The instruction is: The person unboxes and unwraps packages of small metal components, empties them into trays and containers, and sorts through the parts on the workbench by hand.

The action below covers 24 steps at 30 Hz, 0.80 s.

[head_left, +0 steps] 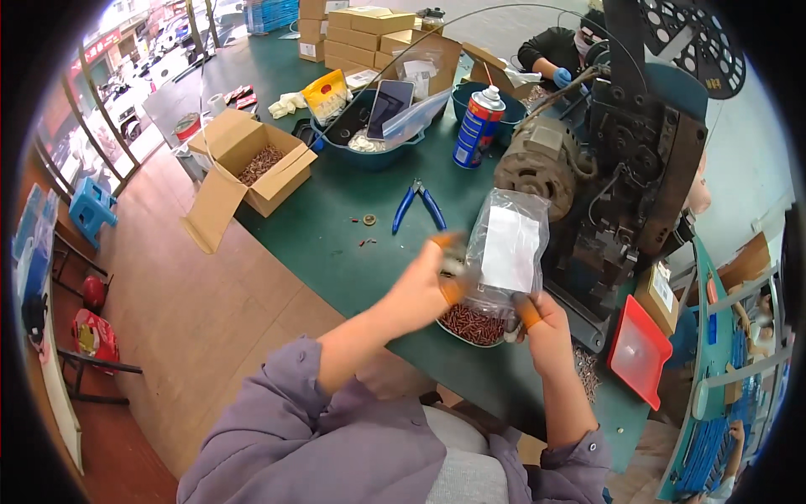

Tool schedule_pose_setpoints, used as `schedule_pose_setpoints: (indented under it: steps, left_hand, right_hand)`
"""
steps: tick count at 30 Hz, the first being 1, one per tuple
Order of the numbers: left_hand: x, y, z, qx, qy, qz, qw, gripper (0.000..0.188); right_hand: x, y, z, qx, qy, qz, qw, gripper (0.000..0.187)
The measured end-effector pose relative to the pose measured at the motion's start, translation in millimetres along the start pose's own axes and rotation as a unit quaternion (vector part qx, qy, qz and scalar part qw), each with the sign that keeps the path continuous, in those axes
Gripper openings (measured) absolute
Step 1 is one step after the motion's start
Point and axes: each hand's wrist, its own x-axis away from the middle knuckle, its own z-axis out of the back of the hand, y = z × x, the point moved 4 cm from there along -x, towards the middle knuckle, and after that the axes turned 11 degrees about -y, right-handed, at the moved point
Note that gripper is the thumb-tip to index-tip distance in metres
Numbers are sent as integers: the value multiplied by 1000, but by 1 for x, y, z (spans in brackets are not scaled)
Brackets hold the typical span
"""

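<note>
A clear plastic bag (537, 220) with a white paper label on it is held up in front of me. My right hand (547, 336) pinches its lower right edge, with a dark-tipped orange finger cot on one finger. At the bag's lower left is my left hand (420, 294), orange covers on its thumb and forefinger. Motion smears those fingertips, so whether they hold anything is unclear. Beneath the bag stands a container of small reddish-brown parts (474, 326), partly hidden by the bag. Blue-handled pliers (418, 204) lie beyond my left hand.
A dark machine with a motor (541, 160) rises at the right, beside a red tray (640, 353). Farther back are a blue spray can (478, 128), a blue basin (369, 158) holding a phone, and an open carton (281, 172) of small parts. Another person (550, 50) sits behind.
</note>
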Motion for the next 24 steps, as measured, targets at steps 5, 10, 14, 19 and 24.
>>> schedule_pose_setpoints:
  steps: [5, 10, 14, 19, 24]
  left_hand:
    - [6, 4, -4, 15, -66, 105, 992, 53]
    - [2, 3, -8, -50, -143, 39, 988, 41]
    - [-11, 6, 1, -56, -70, 107, 990, 23]
    - [-14, -5, 7, 128, -50, 139, 981, 26]
    - [-13, -8, -3, 131, -79, 70, 986, 37]
  right_hand:
    - [6, -9, -8, 106, 41, 24, 993, 17]
    - [7, 4, 3, 57, 51, 23, 997, 15]
    - [5, 3, 11, 23, 53, -20, 998, 21]
    - [-3, 2, 12, -40, 79, -20, 996, 21]
    - [-1, 2, 9, -39, 52, -14, 998, 20]
